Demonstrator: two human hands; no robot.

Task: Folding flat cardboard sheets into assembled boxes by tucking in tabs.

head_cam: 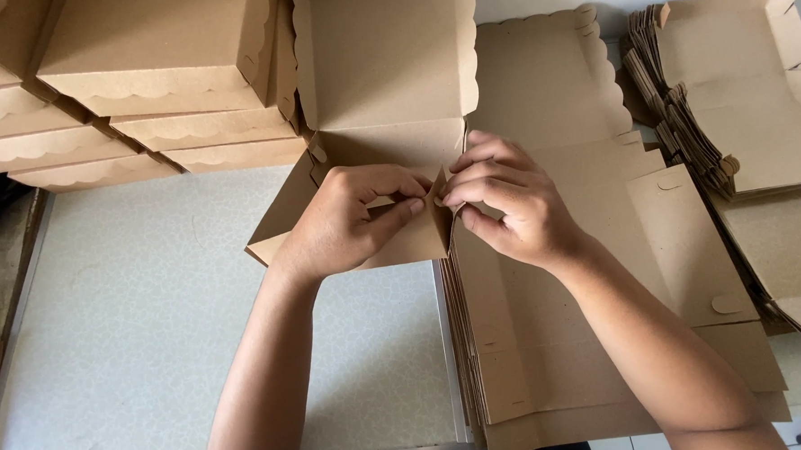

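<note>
A brown kraft cardboard box (pixel 386 91) with scalloped edges lies half folded at the top middle, its lid standing open behind. My left hand (pixel 346 220) pinches the front right corner flap of this box. My right hand (pixel 507 198) meets it from the right, fingertips gripping the same corner where two flaps join. Both hands touch each other at the corner. The box's front wall is partly hidden by my hands.
A pile of flat unfolded box blanks (pixel 583 271) lies under my right forearm. Another heap of blanks (pixel 747 120) sits at the far right. Several finished folded boxes (pixel 142 74) are stacked at the top left. A pale speckled table (pixel 153 335) shows at the left.
</note>
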